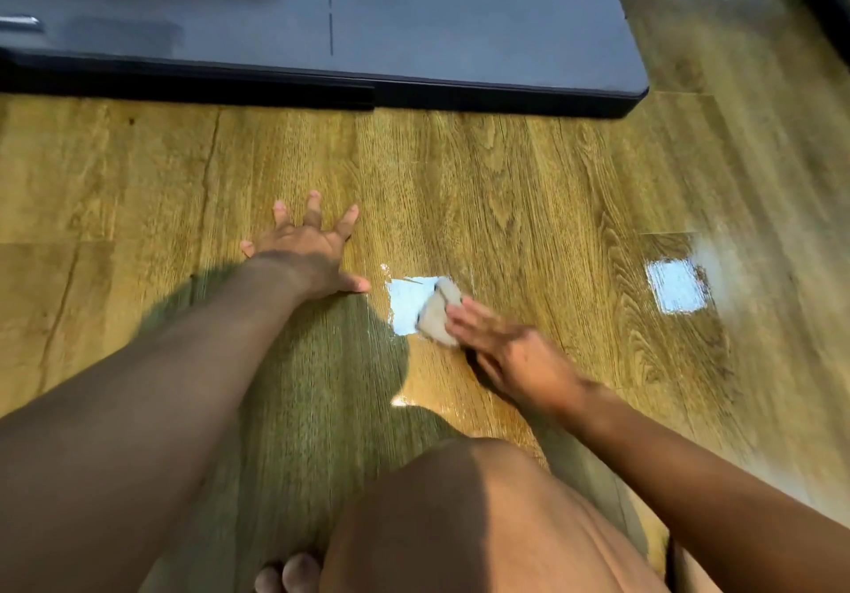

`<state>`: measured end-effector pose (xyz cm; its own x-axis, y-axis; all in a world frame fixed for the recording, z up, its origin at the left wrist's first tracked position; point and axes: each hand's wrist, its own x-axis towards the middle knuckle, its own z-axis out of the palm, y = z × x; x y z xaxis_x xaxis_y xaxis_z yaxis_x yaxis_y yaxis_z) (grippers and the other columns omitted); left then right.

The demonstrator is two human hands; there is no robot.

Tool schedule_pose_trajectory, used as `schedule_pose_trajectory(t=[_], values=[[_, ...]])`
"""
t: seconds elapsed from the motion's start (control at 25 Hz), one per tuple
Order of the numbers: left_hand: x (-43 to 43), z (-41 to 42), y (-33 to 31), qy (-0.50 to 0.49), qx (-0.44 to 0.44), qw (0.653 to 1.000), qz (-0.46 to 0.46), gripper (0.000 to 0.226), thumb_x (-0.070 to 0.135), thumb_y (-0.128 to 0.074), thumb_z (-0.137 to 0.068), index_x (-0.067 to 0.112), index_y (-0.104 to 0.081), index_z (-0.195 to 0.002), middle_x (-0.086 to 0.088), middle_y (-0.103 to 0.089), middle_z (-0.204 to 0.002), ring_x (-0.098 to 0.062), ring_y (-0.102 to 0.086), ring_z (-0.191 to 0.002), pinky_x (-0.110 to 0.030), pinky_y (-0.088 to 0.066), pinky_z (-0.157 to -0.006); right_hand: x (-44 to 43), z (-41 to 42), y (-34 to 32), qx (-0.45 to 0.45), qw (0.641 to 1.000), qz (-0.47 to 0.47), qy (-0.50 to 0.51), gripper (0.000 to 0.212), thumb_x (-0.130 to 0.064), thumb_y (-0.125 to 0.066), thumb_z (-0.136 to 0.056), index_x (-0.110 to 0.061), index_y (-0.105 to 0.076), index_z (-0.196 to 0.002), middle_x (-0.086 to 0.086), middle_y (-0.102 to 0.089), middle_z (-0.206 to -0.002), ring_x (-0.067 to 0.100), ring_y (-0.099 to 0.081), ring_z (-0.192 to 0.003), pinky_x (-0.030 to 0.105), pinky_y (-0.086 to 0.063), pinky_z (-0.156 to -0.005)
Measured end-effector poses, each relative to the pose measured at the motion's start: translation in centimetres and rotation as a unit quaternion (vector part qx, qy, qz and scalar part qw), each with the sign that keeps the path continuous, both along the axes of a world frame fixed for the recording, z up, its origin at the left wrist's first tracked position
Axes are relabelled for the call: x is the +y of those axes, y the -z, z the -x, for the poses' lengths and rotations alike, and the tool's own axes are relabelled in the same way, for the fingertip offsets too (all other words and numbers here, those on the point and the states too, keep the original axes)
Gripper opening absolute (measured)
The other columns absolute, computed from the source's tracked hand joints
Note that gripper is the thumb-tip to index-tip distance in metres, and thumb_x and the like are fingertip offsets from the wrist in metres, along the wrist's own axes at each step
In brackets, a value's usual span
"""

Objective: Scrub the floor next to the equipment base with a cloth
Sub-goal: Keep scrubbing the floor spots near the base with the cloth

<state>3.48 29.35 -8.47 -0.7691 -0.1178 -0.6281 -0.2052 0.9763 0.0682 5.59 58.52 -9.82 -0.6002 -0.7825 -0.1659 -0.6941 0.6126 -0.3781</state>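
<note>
Right hand (506, 353) has its fingertips gripping a wadded pale cloth (439, 312) and pushing it onto the wood floor (506, 178), right at a shiny glare patch (404, 305); it's kinda blurry. Left hand (308, 252) is relaxed, fingers splayed flat on the floor just beside it. Dark equipment base (460, 40) sits along the far edge, well apart from the cloth.

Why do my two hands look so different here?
The left hand lies flat on the floor with its fingers spread wide, while the right hand holds a pale cloth against the floor. The left hand is empty; the right hand is not. The left hand looks sharp, the right hand blurry. The left hand sits nearer the dark equipment base. Both hands are bare and down at the floor.
</note>
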Motion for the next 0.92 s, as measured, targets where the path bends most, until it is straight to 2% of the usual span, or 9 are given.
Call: schedule_pose_trajectory(t=[0.12,0.24,0.32,0.44,0.56,0.64,0.8,0.84,0.92], values=[[-1.0,-0.2,-0.3,0.028,-0.009,1.0,0.004,0.121,0.075,-0.065,-0.063,0.048,0.023,-0.142,-0.002,0.033,-0.152,-0.04,0.013,-0.142,-0.057,-0.018,-0.112,-2.6,0.4,0.3,0.012,0.995,0.007,0.102,0.052,-0.003,-0.052,-0.089,-0.016,-0.046,-0.139,-0.004,-0.035,-0.149,0.012,-0.025,-0.141,0.048,-0.044,-0.101],[-1.5,-0.4,-0.3,0.037,-0.009,0.999,0.006,0.127,0.067,-0.074,-0.06,0.048,0.019,-0.143,-0.001,0.032,-0.152,-0.038,0.014,-0.143,-0.055,-0.015,-0.112,-0.5,-3.5,0.8,0.02,0.998,0.05,-0.038,0.045,-0.009,-0.051,-0.087,-0.012,-0.055,-0.131,0.001,-0.046,-0.143,0.021,-0.035,-0.136,0.044,-0.046,-0.1],[-1.1,-0.4,-0.2,0.03,-0.008,0.999,0.009,0.128,0.061,-0.078,-0.061,0.046,0.019,-0.144,-0.002,0.031,-0.153,-0.039,0.015,-0.142,-0.056,-0.015,-0.112,0.4,-3.0,0.3,-0.02,0.991,0.038,-0.126,0.043,-0.015,-0.046,-0.092,-0.015,-0.052,-0.134,-0.003,-0.04,-0.146,0.018,-0.034,-0.138,0.044,-0.046,-0.1],[-0.8,-0.3,-0.2,0.026,-0.005,1.0,0.006,0.129,0.06,-0.078,-0.06,0.045,0.019,-0.144,-0.001,0.032,-0.152,-0.039,0.015,-0.142,-0.056,-0.015,-0.112,-2.7,2.4,-0.3,-0.009,0.996,-0.02,-0.082,0.049,-0.01,-0.045,-0.096,-0.023,-0.04,-0.142,-0.01,-0.021,-0.153,0.014,-0.033,-0.138,0.04,-0.053,-0.091],[-1.0,-0.2,-0.2,0.023,-0.01,1.0,0.004,0.13,0.061,-0.078,-0.06,0.046,0.02,-0.143,-0.001,0.033,-0.15,-0.039,0.016,-0.142,-0.056,-0.014,-0.112,-6.1,5.8,0.1,0.015,1.0,0.002,0.026,0.053,0.003,-0.045,-0.09,-0.015,-0.042,-0.14,-0.001,-0.026,-0.153,0.014,-0.024,-0.141,0.041,-0.045,-0.102],[-0.9,-0.3,-0.2,0.025,-0.011,1.0,0.006,0.13,0.059,-0.078,-0.06,0.045,0.021,-0.143,-0.002,0.034,-0.15,-0.04,0.016,-0.141,-0.059,-0.013,-0.111,-5.7,4.2,1.1,0.048,0.999,0.007,0.006,0.059,0.006,-0.05,-0.086,-0.014,-0.042,-0.14,-0.002,-0.026,-0.152,0.015,-0.019,-0.14,0.043,-0.042,-0.102],[-0.9,-0.1,0.3,0.042,0.001,0.999,0.008,0.13,0.058,-0.078,-0.061,0.042,0.022,-0.143,-0.004,0.034,-0.147,-0.043,0.013,-0.141,-0.063,-0.022,-0.108,-2.9,2.3,1.5,0.047,0.984,0.015,-0.169,0.061,-0.005,-0.057,-0.087,-0.022,-0.037,-0.142,-0.009,-0.023,-0.151,0.014,-0.024,-0.14,0.04,-0.047,-0.098],[-1.0,-0.1,0.5,0.047,0.0,0.999,0.013,0.131,0.06,-0.077,-0.06,0.042,0.022,-0.143,-0.004,0.034,-0.148,-0.044,0.011,-0.141,-0.063,-0.026,-0.107,-3.5,4.1,1.2,0.05,0.984,0.009,-0.17,0.057,-0.008,-0.053,-0.091,-0.023,-0.035,-0.143,-0.009,-0.023,-0.151,0.014,-0.025,-0.14,0.042,-0.05,-0.096],[-1.0,0.0,0.7,0.053,-0.005,0.998,0.023,0.131,0.063,-0.077,-0.059,0.041,0.022,-0.144,-0.006,0.031,-0.151,-0.045,0.009,-0.141,-0.064,-0.029,-0.105,-6.1,8.3,0.7,0.036,0.996,0.006,-0.085,0.048,-0.01,-0.045,-0.094,-0.02,-0.04,-0.141,-0.004,-0.029,-0.151,0.015,-0.029,-0.139,0.043,-0.048,-0.099]])
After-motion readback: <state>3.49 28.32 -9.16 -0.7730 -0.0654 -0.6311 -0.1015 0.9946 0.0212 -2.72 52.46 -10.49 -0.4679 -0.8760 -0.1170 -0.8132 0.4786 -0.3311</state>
